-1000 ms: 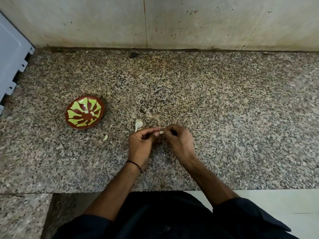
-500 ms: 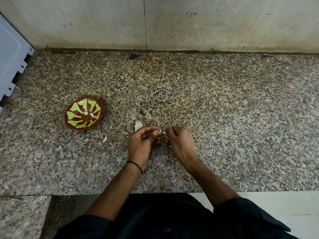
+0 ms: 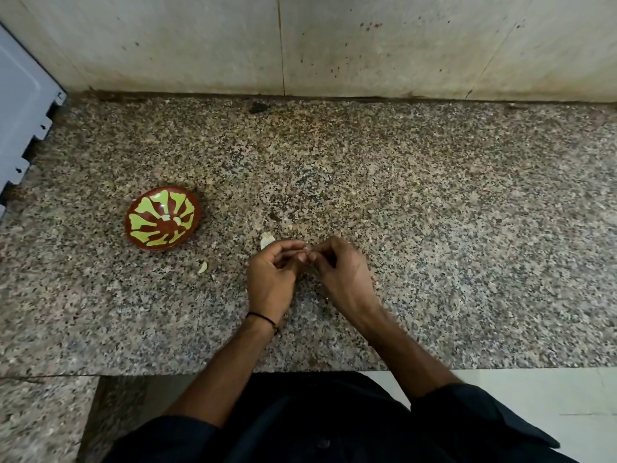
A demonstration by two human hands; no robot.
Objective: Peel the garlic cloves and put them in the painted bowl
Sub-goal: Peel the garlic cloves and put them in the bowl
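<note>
The painted bowl (image 3: 163,218), brown with green leaf shapes, sits on the granite counter to the left, with pale peeled pieces inside. My left hand (image 3: 272,275) and my right hand (image 3: 340,272) meet fingertip to fingertip over the counter's middle, pinching a small pale garlic clove (image 3: 306,250) between them; most of it is hidden by the fingers. A loose clove or husk (image 3: 266,240) lies just beyond my left hand. Another small pale piece (image 3: 202,267) lies between the bowl and my left hand.
The speckled granite counter (image 3: 434,228) runs wide to the right and ends at a stained tiled wall (image 3: 334,45). A white panel (image 3: 20,105) stands at the far left. The counter's front edge is just below my wrists.
My hands parted slightly half a second ago and have come back together at the fingertips around the clove. The bowl and loose pieces have not moved.
</note>
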